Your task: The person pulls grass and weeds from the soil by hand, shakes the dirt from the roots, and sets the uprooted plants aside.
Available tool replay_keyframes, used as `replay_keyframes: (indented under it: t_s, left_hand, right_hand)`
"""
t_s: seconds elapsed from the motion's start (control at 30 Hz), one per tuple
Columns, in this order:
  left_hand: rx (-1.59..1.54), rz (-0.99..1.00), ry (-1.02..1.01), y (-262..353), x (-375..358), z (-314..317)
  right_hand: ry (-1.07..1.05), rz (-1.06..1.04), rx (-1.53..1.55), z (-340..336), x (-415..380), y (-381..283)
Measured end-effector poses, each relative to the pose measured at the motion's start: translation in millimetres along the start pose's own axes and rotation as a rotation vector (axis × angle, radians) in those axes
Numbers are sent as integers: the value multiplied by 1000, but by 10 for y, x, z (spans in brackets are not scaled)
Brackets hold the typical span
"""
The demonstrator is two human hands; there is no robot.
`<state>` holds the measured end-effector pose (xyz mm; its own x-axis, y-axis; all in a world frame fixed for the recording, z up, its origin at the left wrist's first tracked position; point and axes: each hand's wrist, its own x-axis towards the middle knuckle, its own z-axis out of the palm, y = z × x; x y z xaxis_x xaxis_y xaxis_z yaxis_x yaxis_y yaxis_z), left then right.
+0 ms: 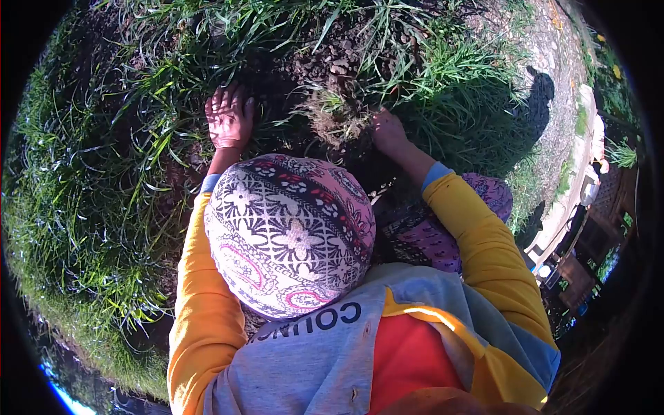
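Note:
My left hand lies palm down on dark soil at the edge of the grass, its fingers stretched out and holding nothing. To the right, my right hand is closed at the side of an uprooted-looking clump of grass with pale, tangled roots. The clump meets my fingers, though the exact grip is partly hidden. Loose crumbly soil lies just beyond the clump. Long green grass grows beyond and to the right of my right hand.
My knee under patterned cloth rises between my arms; the other knee is at the right. Dense grass covers the left side. A pale path runs along the right, with a stone-like edging and wooden structures beyond.

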<state>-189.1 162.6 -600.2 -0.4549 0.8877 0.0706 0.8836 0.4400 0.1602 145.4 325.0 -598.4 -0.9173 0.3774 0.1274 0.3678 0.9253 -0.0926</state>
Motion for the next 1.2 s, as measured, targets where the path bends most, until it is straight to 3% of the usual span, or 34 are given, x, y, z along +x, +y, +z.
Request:
replay_keyframes:
  t_s: [0.07,0.13,0.17,0.27,0.4,0.43,0.53,0.6,0.77,0.97,1.2]
  left_hand:
    - [14,-5,-14,-1,4,1]
    - [15,-11,-17,2,16,2]
    - [16,-14,-22,6,5,3]
    - [-2,-10,-10,15,1,-17]
    - [7,-9,-10,22,4,-22]
    - [19,-12,-26,20,7,-19]
    - [13,-10,-41,19,13,-10]
    - [4,-7,-28,4,1,-4]
    - [3,-13,-23,13,7,-3]
    - [6,-18,-31,9,-1,2]
    - [17,-22,-25,10,-9,22]
  right_hand:
    - [-166,159,-62,93,-54,376]
    - [-183,194,-110,13,-21,639]
    - [-44,235,-93,-39,-36,662]
    - [-204,340,-110,-59,-94,747]
    - [-435,160,45,-28,-139,513]
    - [-502,62,21,-301,21,287]
    - [-535,200,-48,-170,-92,263]
    - [-562,406,-127,-154,-131,444]
    - [-562,482,-220,-140,-383,920]
    - [-352,262,-309,13,-465,1097]
    - [-380,431,-193,104,-526,1095]
